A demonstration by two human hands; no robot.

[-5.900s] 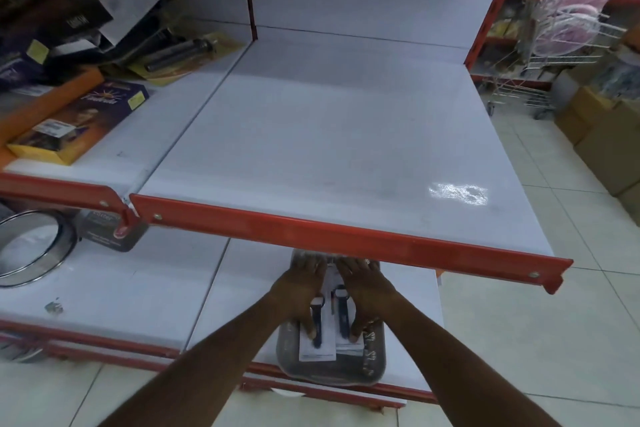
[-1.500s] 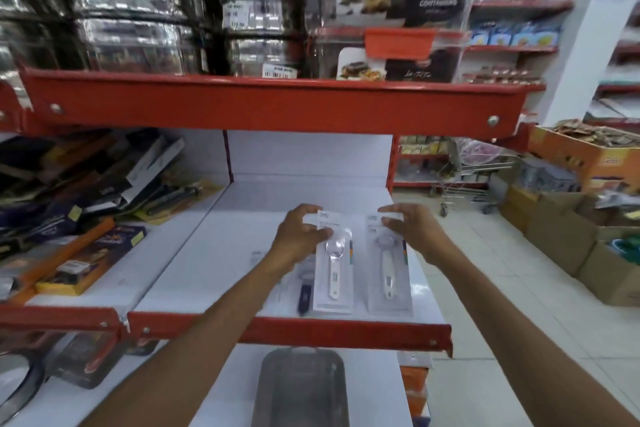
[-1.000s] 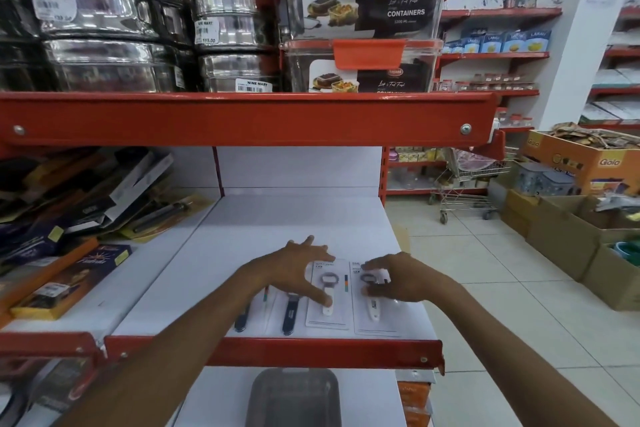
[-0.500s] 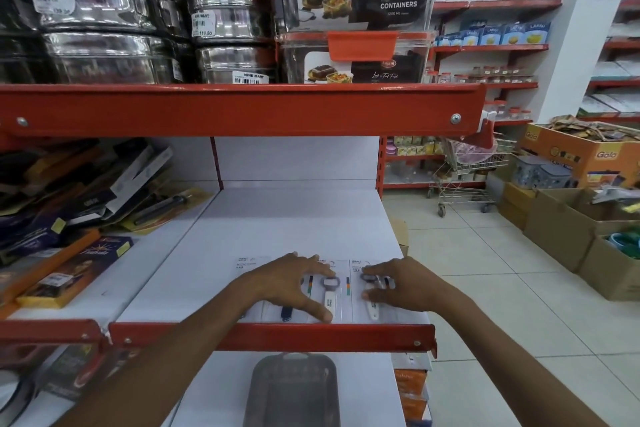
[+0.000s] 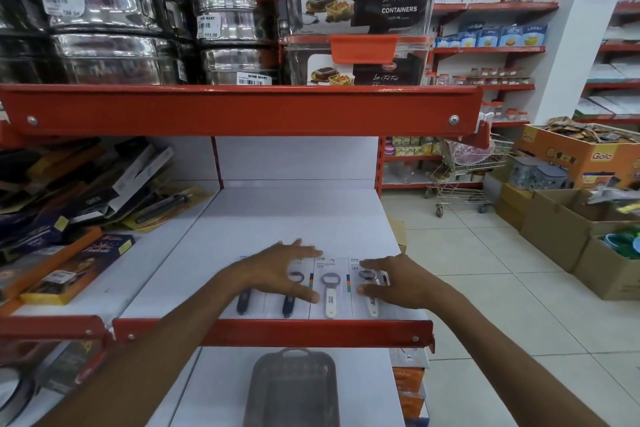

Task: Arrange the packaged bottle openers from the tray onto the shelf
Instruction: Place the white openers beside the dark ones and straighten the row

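Observation:
Several packaged bottle openers lie flat in a row near the front of the white shelf (image 5: 287, 218). Two at the left have dark handles (image 5: 288, 303), two at the right have white handles (image 5: 330, 298). My left hand (image 5: 277, 276) rests spread over the dark-handled packs, fingers apart. My right hand (image 5: 394, 282) lies flat on the rightmost white-handled pack (image 5: 372, 307). Neither hand grips anything. The grey tray (image 5: 294, 392) sits on the shelf below, with nothing visible in it.
An orange shelf lip (image 5: 273, 331) runs along the front. Boxed goods (image 5: 76, 274) lie on the left shelf section. Steel tins (image 5: 104, 17) and plastic containers (image 5: 360, 10) stand on the shelf above. Cardboard boxes (image 5: 571, 225) and a trolley (image 5: 464, 177) stand on the floor at right.
Both hands lowered the packs onto the shelf and spread them into a row. The hands have flattened and drawn slightly apart; the tray below holds no packs now.

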